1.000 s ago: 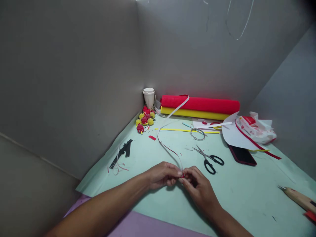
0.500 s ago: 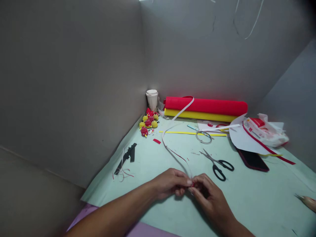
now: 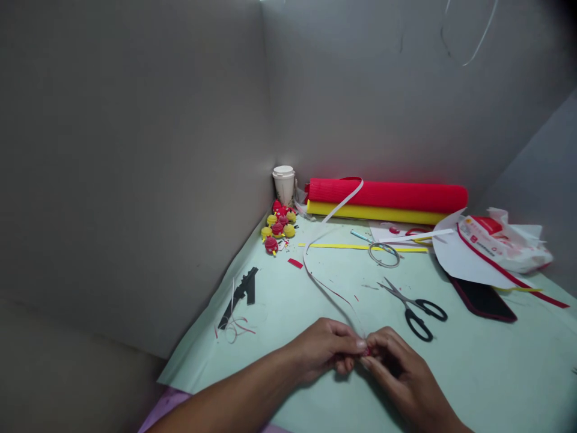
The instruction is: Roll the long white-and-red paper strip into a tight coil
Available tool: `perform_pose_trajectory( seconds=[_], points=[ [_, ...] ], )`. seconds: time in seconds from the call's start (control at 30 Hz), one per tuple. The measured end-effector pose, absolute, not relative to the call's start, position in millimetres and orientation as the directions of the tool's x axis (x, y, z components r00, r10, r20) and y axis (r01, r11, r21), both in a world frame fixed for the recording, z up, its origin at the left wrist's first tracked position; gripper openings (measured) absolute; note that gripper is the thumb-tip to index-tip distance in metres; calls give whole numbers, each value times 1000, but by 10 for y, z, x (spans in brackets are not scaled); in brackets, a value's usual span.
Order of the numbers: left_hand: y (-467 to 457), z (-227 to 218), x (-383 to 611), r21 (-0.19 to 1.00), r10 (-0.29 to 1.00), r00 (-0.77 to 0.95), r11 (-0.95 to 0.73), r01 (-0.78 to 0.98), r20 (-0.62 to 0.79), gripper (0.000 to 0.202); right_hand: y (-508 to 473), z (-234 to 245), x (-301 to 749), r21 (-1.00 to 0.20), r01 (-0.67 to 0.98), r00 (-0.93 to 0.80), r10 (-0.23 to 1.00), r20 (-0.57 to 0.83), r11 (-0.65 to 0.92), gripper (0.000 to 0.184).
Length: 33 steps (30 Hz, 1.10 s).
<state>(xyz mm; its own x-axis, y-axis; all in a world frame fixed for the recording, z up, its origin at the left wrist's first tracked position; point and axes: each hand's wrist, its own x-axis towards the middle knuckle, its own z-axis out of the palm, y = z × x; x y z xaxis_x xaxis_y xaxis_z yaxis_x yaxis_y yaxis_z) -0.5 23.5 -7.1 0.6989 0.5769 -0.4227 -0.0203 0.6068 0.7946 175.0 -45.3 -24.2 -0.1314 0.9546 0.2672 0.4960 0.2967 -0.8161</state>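
Observation:
Between my fingertips is a small red coil of paper strip (image 3: 366, 352), mostly covered by them. From it a long narrow strip (image 3: 336, 293), white on one face and red on the other, curves away across the table to the rolls at the back. My left hand (image 3: 331, 347) pinches the coil from the left, thumb on top. My right hand (image 3: 399, 367) closes on it from the right with thumb and fingers. Black-handled scissors (image 3: 415, 308) lie with blades parted just beyond my right hand.
Red (image 3: 387, 192) and yellow (image 3: 378, 211) corrugated rolls lie along the back wall. Small red and yellow paper figures (image 3: 278, 228) sit by a white cup (image 3: 283, 183). Black paper pieces (image 3: 238, 297) lie left; a phone (image 3: 484, 299) and a tissue pack (image 3: 505, 243) lie right.
The view has shifted a little, so everything sits slightly further right and lower. Both hands keep their pinch on the coil. The pointed wooden-handled tool at the right has left the frame.

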Motion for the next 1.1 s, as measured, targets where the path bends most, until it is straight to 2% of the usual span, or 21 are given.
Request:
perform_pose_trajectory(
  seconds=[0.67, 1.1],
  points=[
    [219, -29, 8, 824, 608, 683, 567, -15, -406, 30, -447, -313, 1787, -774, 526, -155, 935, 320, 352, 10],
    [254, -67, 15, 798, 590, 673, 603, 0, -446, 35, -447, -323, 1750, -847, 453, -96, 960, 262, 276, 16]
  ],
)
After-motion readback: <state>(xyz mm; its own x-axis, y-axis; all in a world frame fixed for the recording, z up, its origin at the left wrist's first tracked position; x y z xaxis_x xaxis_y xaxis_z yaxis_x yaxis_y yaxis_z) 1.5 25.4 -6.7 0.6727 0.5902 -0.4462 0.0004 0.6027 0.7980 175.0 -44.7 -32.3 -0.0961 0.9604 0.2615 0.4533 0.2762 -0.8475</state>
